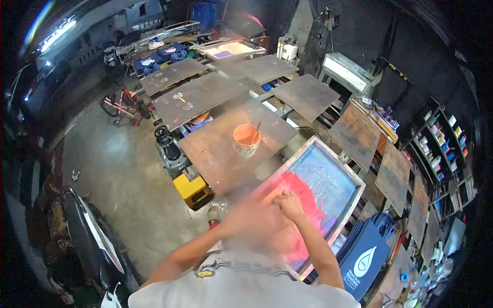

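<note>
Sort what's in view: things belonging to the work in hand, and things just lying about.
Likely in the work:
left hand, blurred
right hand
framed screen
pink ink on it
perhaps the orange-filled tub

Apparently just about:
yellow stool
apparent motorbike

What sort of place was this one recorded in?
Probably a screen-printing workshop: it shows a framed screen smeared with pinkish-red colour, rows of flat boards and a stack of dark blue fabric with a white printed design on top.
</note>
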Demonstrator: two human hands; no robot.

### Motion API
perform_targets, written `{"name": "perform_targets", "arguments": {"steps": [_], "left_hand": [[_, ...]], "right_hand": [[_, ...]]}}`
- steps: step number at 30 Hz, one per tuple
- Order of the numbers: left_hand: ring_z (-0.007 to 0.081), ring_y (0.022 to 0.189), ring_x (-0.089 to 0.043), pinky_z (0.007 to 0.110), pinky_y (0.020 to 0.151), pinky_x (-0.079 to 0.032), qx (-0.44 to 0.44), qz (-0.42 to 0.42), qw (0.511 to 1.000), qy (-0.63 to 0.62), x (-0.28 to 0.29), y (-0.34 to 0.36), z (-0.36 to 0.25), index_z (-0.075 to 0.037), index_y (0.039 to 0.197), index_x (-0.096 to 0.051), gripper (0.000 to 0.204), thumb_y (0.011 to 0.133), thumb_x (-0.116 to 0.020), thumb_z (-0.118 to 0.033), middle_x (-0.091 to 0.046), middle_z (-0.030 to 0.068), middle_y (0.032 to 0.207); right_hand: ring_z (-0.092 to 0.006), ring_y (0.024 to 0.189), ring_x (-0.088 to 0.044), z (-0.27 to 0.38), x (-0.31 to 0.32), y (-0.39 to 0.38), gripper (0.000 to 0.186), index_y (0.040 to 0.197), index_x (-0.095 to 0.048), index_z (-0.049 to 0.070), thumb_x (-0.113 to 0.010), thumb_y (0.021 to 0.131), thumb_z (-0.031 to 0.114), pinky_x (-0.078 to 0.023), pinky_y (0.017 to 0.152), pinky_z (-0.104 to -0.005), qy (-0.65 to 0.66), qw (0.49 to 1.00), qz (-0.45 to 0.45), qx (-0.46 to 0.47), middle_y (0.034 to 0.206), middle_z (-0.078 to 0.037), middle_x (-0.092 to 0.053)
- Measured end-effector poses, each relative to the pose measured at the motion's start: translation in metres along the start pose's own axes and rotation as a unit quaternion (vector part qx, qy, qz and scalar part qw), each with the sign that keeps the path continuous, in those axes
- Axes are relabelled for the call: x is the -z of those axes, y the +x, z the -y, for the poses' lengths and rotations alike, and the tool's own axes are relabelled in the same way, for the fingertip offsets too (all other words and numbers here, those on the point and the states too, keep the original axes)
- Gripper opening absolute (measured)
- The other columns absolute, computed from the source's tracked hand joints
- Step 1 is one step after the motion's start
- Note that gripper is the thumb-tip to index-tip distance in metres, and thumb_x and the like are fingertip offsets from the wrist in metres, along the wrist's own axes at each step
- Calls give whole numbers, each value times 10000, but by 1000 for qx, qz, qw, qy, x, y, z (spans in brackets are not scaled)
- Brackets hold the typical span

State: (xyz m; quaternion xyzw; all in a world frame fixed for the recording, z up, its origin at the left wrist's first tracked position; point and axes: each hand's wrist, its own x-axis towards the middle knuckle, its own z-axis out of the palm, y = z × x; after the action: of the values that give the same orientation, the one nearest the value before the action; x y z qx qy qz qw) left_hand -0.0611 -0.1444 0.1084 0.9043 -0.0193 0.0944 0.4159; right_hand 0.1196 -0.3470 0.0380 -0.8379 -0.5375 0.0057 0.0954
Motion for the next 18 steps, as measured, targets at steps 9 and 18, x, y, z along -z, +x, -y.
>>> {"name": "perform_targets", "arguments": {"steps": [9, 18], "left_hand": [[304, 665, -679, 413, 610, -512, 75, 136, 988, 10, -38, -5, 28, -36, 928, -675, 336, 768, -788, -309, -658, 168, 697], [326, 820, -701, 434, 735, -530, 31, 85, 996, 15, 4, -4, -28, -26, 1017, -689, 387, 793, -787, -325, -697, 174, 907]], "right_hand": [[-263, 1037, -559, 13, -37, -35, 201, 894, -735, 194, -665, 723, 114, -426, 909, -441, -81, 993, -81, -32, 1046, 41, -672], [-210, 1028, -571, 2, 4, -22, 280, 995, -741, 202, -675, 740, 106, -425, 895, -407, -53, 998, -17, -12, 1049, 53, -696]]}}
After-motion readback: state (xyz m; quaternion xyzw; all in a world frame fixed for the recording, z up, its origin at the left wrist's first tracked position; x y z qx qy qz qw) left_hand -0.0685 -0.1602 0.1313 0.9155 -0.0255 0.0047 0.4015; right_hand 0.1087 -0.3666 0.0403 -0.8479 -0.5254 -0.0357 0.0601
